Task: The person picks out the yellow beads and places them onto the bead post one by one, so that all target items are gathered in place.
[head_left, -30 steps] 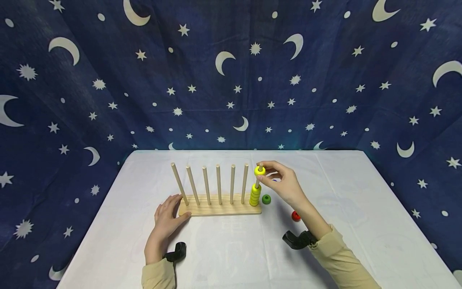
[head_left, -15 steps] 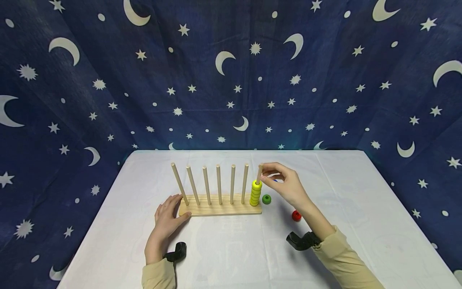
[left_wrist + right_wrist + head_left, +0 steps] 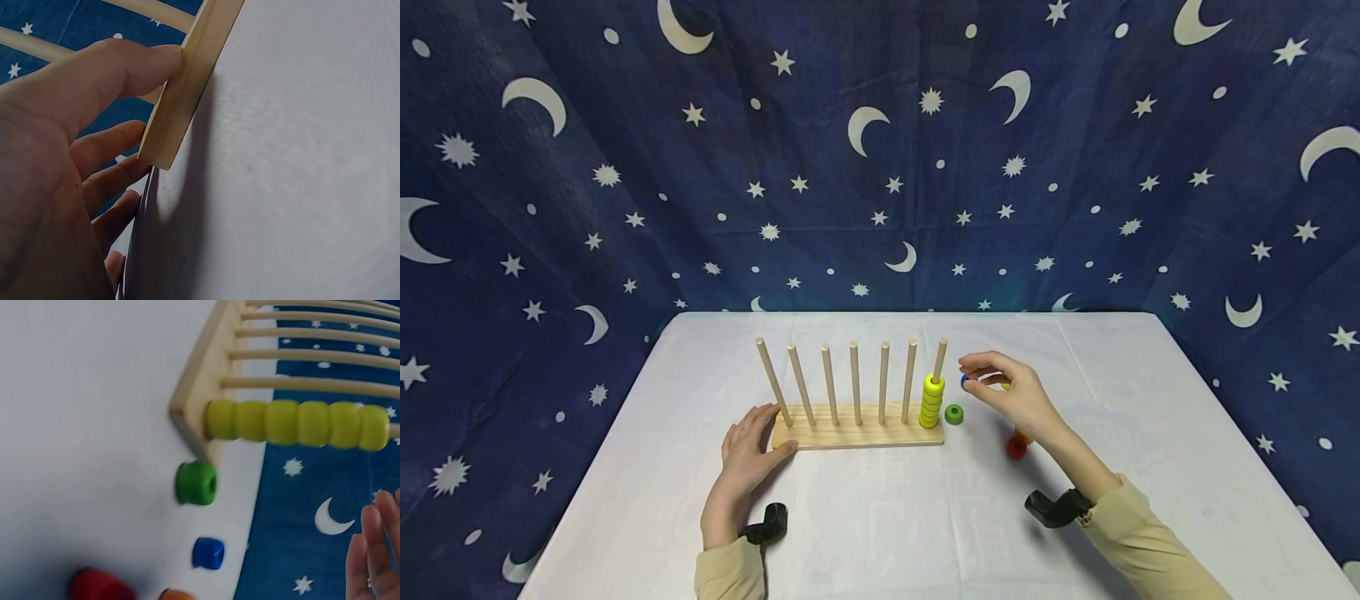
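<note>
A wooden peg rack (image 3: 857, 435) stands on the table with a row of upright pegs. Its right-end peg carries a stack of several yellow beads (image 3: 931, 404); the other pegs are bare. My left hand (image 3: 748, 446) grips the rack's left end, the thumb (image 3: 144, 69) on the front edge and the fingers around the far side. To the right of the stack, my right hand (image 3: 1011, 392) hovers with relaxed fingers and holds nothing. Just by its fingertips a blue bead (image 3: 966, 381) shows, partly hidden. A green bead (image 3: 197, 483) lies beside the rack's right end.
A red bead (image 3: 1017, 448) and an orange bead (image 3: 1024, 436) lie under my right forearm. A bit of yellow (image 3: 1006, 385) peeks out behind the right hand. The white-covered table (image 3: 880, 517) meets a starry blue curtain (image 3: 820, 250) at the back.
The yellow bead in my right hand slid down the right-end peg onto the stack and was let go. The right hand then moved right, away from the peg. The left hand stays put.
</note>
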A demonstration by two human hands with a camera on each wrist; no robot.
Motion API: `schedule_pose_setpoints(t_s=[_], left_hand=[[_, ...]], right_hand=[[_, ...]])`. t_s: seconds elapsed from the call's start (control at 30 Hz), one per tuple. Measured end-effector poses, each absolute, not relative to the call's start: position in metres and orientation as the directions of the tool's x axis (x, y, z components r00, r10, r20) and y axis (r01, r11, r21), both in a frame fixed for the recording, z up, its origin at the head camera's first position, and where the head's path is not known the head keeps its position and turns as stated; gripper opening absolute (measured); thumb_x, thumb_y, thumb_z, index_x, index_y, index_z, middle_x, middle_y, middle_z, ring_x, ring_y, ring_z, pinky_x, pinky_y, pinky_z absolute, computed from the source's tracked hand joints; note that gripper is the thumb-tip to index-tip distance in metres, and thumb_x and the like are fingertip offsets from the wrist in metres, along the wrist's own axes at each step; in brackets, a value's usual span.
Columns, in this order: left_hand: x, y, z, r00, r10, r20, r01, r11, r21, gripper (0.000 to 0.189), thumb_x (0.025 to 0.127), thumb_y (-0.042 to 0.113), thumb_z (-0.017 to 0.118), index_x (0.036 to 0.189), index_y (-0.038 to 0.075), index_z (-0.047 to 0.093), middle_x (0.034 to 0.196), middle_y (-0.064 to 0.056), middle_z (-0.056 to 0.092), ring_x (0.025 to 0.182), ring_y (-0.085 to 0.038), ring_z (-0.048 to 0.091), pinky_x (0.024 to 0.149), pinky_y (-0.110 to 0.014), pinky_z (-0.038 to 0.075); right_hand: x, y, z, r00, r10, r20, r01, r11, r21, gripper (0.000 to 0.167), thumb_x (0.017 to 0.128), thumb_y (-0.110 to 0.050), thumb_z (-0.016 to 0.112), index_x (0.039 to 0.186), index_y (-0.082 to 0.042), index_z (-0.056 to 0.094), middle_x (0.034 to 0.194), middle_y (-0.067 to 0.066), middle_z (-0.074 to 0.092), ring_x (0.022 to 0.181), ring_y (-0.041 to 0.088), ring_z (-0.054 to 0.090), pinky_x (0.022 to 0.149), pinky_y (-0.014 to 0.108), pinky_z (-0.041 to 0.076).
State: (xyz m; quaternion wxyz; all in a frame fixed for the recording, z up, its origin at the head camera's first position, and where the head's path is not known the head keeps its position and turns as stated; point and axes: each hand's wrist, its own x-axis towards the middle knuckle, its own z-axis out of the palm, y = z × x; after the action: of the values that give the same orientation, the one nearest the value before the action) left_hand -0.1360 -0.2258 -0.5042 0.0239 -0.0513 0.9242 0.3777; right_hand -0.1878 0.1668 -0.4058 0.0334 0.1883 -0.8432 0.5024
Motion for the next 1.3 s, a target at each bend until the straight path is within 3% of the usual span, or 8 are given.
schedule_pose_setpoints(t_s=[0.37,0.6,0.87,1.13,1.3], left_hand=[[-0.135,-0.227,-0.504,-0.993,-0.074,-0.087,-0.114,0.705,0.700,0.073,0.085,0.030,0.069,0.146,0.007,0.036,0.156,-0.018,0.029,0.148,-0.037,0.014,0.119,-0.057,-0.006],[-0.135,-0.227,-0.504,-0.995,-0.072,-0.071,-0.101,0.709,0.698,0.072,0.085,0.030,0.069,0.146,0.008,0.037,0.155,-0.017,0.031,0.148,-0.037,0.015,0.119,-0.057,-0.005],[-0.136,-0.227,-0.504,-0.996,-0.067,-0.066,-0.093,0.705,0.703,0.072,0.085,0.029,0.069,0.146,0.008,0.037,0.154,-0.018,0.032,0.147,-0.037,0.015,0.118,-0.057,-0.005],[-0.136,-0.227,-0.505,-0.995,-0.070,-0.073,-0.101,0.703,0.704,0.072,0.085,0.029,0.069,0.146,0.008,0.037,0.155,-0.017,0.032,0.148,-0.037,0.015,0.119,-0.057,-0.005],[-0.136,-0.227,-0.505,-0.994,-0.077,-0.077,-0.109,0.700,0.705,0.072,0.085,0.029,0.069,0.146,0.009,0.037,0.155,-0.017,0.031,0.148,-0.036,0.014,0.119,-0.056,-0.006]], right_hand=[[-0.197,0.192,-0.429,-0.951,-0.257,0.172,-0.280,0.476,-0.833,0.032,0.089,-0.012,0.068,0.120,-0.007,0.064,0.114,0.013,0.069,0.098,0.015,0.062,0.083,0.020,0.051],[-0.204,0.208,-0.447,-0.954,-0.242,0.177,-0.286,0.560,-0.778,0.030,0.089,-0.011,0.067,0.119,-0.008,0.065,0.113,0.010,0.070,0.098,0.019,0.063,0.089,0.037,0.053],[-0.211,0.222,-0.459,-0.963,-0.209,0.169,-0.265,0.627,-0.733,0.032,0.087,-0.005,0.067,0.119,-0.007,0.064,0.114,0.012,0.069,0.101,0.027,0.062,0.090,0.043,0.051],[-0.222,0.237,-0.468,-0.967,-0.192,0.165,-0.252,0.661,-0.707,0.032,0.087,-0.004,0.066,0.119,-0.005,0.063,0.115,0.013,0.067,0.101,0.026,0.061,0.082,0.019,0.048],[-0.228,0.242,-0.472,-0.970,-0.183,0.162,-0.243,0.649,-0.721,0.035,0.086,-0.002,0.066,0.121,-0.002,0.061,0.119,0.019,0.064,0.103,0.031,0.060,0.082,0.020,0.051]])
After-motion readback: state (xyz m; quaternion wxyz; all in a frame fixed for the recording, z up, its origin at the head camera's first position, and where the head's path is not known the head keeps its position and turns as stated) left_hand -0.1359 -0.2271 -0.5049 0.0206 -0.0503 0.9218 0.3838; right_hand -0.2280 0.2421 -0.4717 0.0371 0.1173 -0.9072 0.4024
